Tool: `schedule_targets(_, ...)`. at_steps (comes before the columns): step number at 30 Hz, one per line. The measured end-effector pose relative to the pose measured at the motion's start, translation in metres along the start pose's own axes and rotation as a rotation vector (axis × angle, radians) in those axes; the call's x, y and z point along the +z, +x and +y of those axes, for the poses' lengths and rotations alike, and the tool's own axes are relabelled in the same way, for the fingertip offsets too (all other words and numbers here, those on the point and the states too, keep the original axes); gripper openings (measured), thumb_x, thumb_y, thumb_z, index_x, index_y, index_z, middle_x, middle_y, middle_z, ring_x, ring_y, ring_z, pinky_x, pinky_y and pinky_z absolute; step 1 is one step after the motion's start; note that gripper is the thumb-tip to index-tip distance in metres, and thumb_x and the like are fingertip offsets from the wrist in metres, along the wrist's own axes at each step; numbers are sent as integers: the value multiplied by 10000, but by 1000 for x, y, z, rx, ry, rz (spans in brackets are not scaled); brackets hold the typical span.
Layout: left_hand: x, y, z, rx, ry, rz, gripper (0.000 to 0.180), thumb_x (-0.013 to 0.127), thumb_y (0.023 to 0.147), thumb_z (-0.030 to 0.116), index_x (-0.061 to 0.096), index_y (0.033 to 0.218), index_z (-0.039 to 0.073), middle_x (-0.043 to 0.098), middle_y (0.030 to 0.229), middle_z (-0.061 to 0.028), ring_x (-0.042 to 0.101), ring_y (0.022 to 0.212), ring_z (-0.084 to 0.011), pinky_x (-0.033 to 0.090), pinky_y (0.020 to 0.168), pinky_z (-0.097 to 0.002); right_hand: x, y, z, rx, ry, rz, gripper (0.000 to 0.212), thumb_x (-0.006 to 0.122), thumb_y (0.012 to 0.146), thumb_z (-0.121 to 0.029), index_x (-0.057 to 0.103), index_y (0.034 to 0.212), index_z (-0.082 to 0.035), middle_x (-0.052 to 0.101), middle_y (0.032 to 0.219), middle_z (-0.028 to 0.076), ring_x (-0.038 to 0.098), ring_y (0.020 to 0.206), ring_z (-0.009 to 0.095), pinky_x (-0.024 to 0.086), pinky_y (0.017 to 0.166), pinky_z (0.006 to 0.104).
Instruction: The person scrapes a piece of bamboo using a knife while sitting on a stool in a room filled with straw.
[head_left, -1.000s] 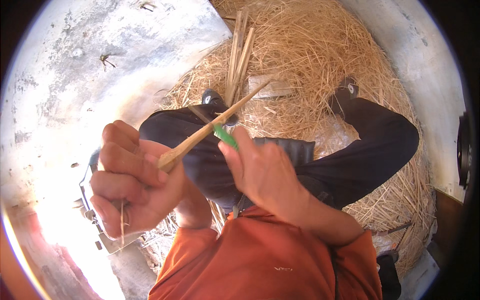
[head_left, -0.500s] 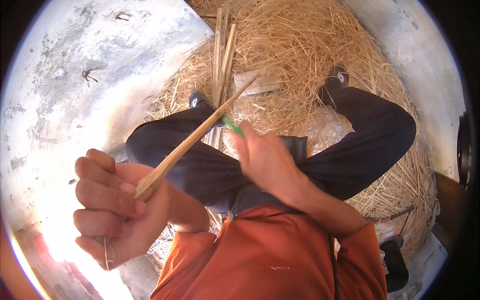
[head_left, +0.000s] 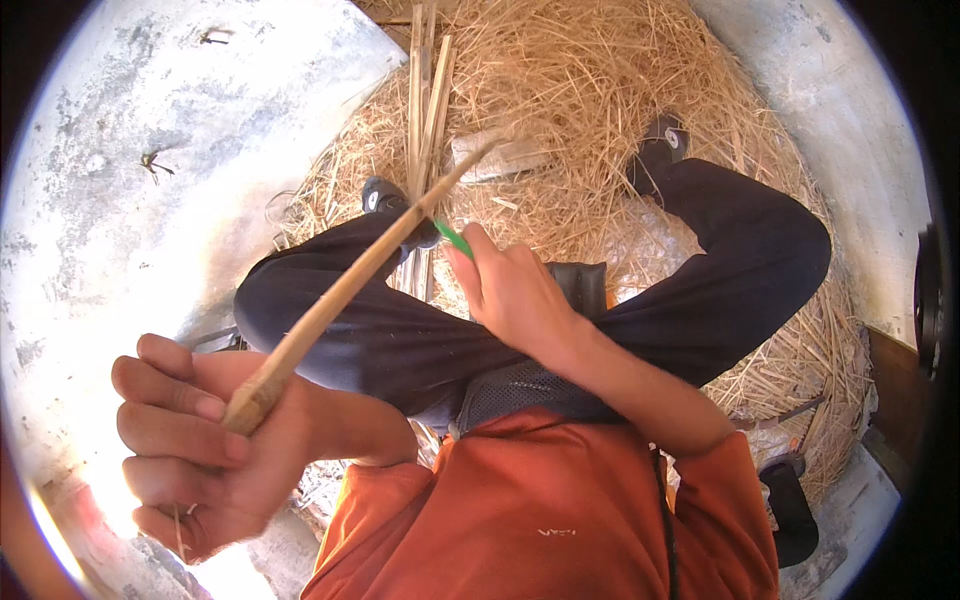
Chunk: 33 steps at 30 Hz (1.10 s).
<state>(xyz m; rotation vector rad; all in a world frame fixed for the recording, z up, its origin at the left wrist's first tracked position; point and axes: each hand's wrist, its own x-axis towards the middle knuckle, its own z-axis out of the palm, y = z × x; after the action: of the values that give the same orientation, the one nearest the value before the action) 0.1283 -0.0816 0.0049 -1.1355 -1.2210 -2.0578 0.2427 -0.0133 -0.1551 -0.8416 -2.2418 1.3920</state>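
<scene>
A long pale wooden stick (head_left: pixel 335 300) runs from lower left up to the right, narrowing to a thin far tip. My left hand (head_left: pixel 215 440) is turned palm up with its fingers curled round the thick end. A thin sliver (head_left: pixel 180 530) shows by its lowest finger. My right hand (head_left: pixel 520 295) is closed round a green-handled knife (head_left: pixel 453 237). The front of the knife meets the stick in its far half. Its blade is hard to make out, and the rest of the handle is hidden in my fist.
My crossed legs (head_left: pixel 700 285) in dark trousers lie beneath the stick. Dry straw (head_left: pixel 580 80) covers the ground ahead and to the right. Several long wooden strips (head_left: pixel 428 110) lie beyond my foot, beside a flat pale block (head_left: pixel 500 158). A whitish slab (head_left: pixel 200 130) fills the left side.
My left hand has moved down and left, drawing the stick with it. My right hand and the knife have shifted slightly left. The knife now meets the stick.
</scene>
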Motion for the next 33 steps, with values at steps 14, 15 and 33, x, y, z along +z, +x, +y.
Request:
schedule_targets(14,-21,5,3,-149,-30,-89,427,335,899,364,266,519,181,255,421,0,224,555,-128,216,550,-285,16,26,120,358,-351,-258,401,414,982,-299,535,1148,45,621,994,258,620,795,447,495,738,522)
schedule_targets(15,-21,7,5,-204,-54,-130,427,334,902,374,288,526,177,273,422,-7,240,567,-137,228,563,-293,16,23,116,383,-326,-245,400,401,987,-303,543,1124,44,626,955,258,627,812,429,495,743,521)
schedule_targets(33,-7,34,-14,-425,-436,-479,419,394,937,322,262,564,185,258,413,40,188,343,-61,125,382,-241,-11,52,24,307,136,-199,311,440,984,-259,495,970,47,513,496,214,535,471,428,384,444,495)
